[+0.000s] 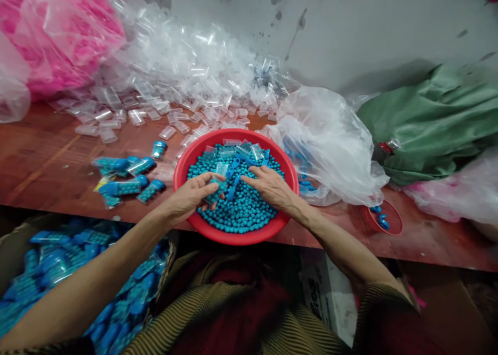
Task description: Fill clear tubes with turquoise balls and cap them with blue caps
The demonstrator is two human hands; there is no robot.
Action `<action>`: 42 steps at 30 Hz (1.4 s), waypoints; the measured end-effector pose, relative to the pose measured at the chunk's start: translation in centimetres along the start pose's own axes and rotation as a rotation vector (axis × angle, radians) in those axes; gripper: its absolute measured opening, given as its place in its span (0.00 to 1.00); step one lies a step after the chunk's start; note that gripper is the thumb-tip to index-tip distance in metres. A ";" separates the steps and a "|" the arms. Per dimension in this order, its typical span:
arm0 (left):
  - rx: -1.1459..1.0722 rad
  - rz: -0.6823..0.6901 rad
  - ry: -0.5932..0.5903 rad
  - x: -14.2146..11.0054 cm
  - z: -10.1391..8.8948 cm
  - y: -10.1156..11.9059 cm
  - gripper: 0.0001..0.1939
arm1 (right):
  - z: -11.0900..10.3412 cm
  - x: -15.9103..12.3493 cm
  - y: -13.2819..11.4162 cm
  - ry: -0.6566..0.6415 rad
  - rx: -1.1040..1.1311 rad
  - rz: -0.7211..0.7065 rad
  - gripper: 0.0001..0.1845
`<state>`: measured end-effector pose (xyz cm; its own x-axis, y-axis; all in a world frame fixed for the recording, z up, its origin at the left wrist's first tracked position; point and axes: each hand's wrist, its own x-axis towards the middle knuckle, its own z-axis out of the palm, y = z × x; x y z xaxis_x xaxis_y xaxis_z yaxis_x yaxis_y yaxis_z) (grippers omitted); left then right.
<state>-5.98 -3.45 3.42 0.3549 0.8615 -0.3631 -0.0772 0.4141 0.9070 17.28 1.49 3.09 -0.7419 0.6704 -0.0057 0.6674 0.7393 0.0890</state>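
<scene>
Left grip [199, 190] clamped on a clear container [221, 170], a blue plastic piece [232, 189] lies slantwise just left of the nearer right grip [269, 186], whose hold I cannot tell.

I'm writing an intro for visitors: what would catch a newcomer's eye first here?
Probably the red basin of blue beads at the centre, with the left hand and right hand over it. Behind it spreads a heap of small clear containers, and a bulging pink bag fills the upper left corner.
</scene>
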 end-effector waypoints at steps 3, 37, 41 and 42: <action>0.052 0.022 -0.006 -0.3 -0.6 -0.1 0.21 | 1.7 1.7 -2.1 0.004 -0.041 -0.176 0.16; 0.188 0.250 0.020 1.6 2.8 -1.6 0.19 | -0.3 -1.1 -4.2 0.183 0.970 0.168 0.20; 0.169 0.201 -0.002 1.1 3.2 -1.2 0.21 | -0.5 -1.4 -4.5 0.213 0.989 0.182 0.21; 0.159 0.182 -0.009 0.9 3.2 -1.1 0.22 | -0.5 -1.4 -4.5 0.247 0.997 0.200 0.20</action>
<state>-2.55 -4.06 2.76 0.3566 0.9148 -0.1897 0.0071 0.2004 0.9797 15.28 -2.83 3.14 -0.5298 0.8378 0.1322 0.4461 0.4078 -0.7967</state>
